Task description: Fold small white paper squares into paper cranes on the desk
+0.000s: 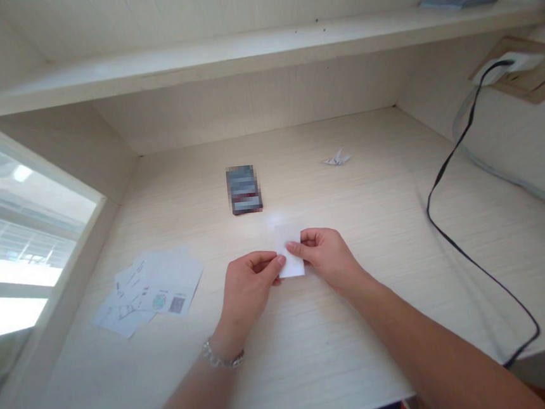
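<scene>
White and plain, the paper slip [290, 249] you hold is one small upright rectangle with no print showing on the side that faces you. It sits just above the counter [360, 330], about midway between the left and right edges and nearer the front edge than the back. Your left hand [248, 287] pinches its lower left edge, and your right hand [329, 258] pinches its right edge. The fingers [296, 247] of both are closed narrow on the paper. One metal bracelet [222, 360] circles your left wrist.

Behind the slip, towards the back edge, lies one dark flat device [243, 190], blurred. One small folded paper figure [338, 158] lies well apart from it, towards the back right corner. Near the left edge, a loose overlapping pile of printed sheets [151, 293] is fanned out; you cannot count them exactly. One black cable [451, 227] runs along the right side and drops over the front edge.
</scene>
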`<state>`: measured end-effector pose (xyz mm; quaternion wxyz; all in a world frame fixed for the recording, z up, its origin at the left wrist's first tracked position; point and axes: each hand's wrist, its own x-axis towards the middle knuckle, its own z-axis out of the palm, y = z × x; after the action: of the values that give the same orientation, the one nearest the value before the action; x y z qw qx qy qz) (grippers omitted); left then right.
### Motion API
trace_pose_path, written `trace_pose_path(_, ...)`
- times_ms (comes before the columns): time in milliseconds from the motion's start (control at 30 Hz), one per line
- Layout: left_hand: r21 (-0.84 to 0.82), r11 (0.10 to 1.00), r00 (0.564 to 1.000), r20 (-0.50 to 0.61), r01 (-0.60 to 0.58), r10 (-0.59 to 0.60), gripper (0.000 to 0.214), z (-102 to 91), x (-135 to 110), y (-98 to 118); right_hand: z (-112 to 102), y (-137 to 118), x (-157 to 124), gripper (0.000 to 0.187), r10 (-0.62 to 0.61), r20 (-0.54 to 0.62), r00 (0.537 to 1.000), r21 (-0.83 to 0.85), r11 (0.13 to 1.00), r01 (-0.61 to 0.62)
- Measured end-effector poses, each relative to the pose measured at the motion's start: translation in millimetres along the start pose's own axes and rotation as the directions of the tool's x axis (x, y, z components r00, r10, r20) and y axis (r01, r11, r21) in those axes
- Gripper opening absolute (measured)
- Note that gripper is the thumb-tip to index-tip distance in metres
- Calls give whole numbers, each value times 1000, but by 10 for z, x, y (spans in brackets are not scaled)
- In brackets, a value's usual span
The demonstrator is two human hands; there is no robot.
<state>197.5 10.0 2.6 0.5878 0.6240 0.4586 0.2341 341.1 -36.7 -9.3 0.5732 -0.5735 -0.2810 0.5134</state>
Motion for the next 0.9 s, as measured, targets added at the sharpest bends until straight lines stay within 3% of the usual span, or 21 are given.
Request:
trace_pose_path(333,-8,999,999,-33,36,-37,27,15,5,30,-13,38,18,19,-19,12,1000,-18,1000,19)
trace_pose_path(533,-89,991,994,61,99,-93,29,27,12,-3,-21,26,10,20,-22,5,1000,-53,998,22)
trace_pose_path(900,35,998,999,14,46,-46,28,18,10,2,-10,10,5,25,-21,13,1000,-15,1000,21)
